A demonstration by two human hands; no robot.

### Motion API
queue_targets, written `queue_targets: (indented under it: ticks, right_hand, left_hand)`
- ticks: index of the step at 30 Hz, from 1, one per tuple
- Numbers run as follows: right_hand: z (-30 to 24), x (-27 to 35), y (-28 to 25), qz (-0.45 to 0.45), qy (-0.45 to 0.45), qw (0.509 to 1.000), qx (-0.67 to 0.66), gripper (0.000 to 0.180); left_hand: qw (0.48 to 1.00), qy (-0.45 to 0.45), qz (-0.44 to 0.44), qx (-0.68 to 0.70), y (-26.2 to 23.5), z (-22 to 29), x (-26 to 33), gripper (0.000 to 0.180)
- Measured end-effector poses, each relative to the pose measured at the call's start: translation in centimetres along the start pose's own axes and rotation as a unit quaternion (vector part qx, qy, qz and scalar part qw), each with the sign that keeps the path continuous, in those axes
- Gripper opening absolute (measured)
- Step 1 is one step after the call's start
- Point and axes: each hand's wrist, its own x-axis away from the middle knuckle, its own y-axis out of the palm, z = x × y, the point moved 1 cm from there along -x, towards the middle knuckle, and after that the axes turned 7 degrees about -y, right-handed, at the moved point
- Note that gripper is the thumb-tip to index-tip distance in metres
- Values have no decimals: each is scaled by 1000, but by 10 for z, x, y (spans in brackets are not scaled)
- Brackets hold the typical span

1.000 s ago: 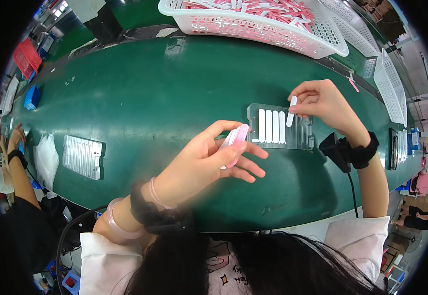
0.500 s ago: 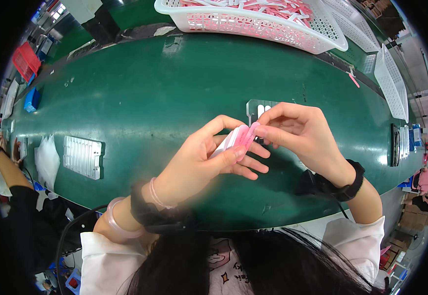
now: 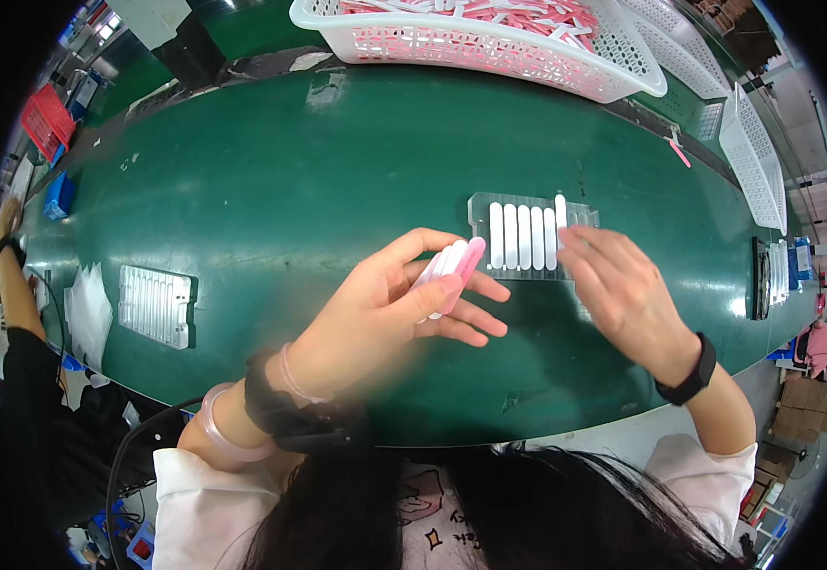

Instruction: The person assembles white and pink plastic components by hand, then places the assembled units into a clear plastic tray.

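My left hand [image 3: 375, 299] is closed round a small stack of slim pink-and-white plastic sticks [image 3: 467, 263] with rounded ends, held by thumb and index while the other fingers spread. Beyond it lies a clear grooved tray [image 3: 581, 215], where several white sticks [image 3: 524, 237] stand side by side. Over the tray's right part, my right hand [image 3: 622, 294] pinches a white stick [image 3: 560, 207] at the end of that row. This stick sits a little farther out than its neighbours, and the fingers cover its lower part.
A white perforated basket [image 3: 489, 49] heaped with pink and white pieces stands at the far side. Another clear grooved tray [image 3: 155, 306] lies left, beside translucent plastic bags [image 3: 90, 309]. One pink piece [image 3: 680, 153] lies far right. A co-worker's arm [image 3: 16, 285] reaches in at left.
My right hand has moved right, from the stack in my left hand to the tray, with a stick. More of the tray's row now shows. My left hand has barely moved.
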Motion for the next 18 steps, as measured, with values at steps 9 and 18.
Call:
queue_targets:
  ticks: [9,18]
  right_hand:
    - [-23,-19,-8,112,326,686,-641,23]
    - [17,-31,-15,105,344,645,-675,10]
  left_hand:
    - [997,-26,-45,-55,2,1,0,24]
    - [999,-35,-21,-13,-1,1,2,26]
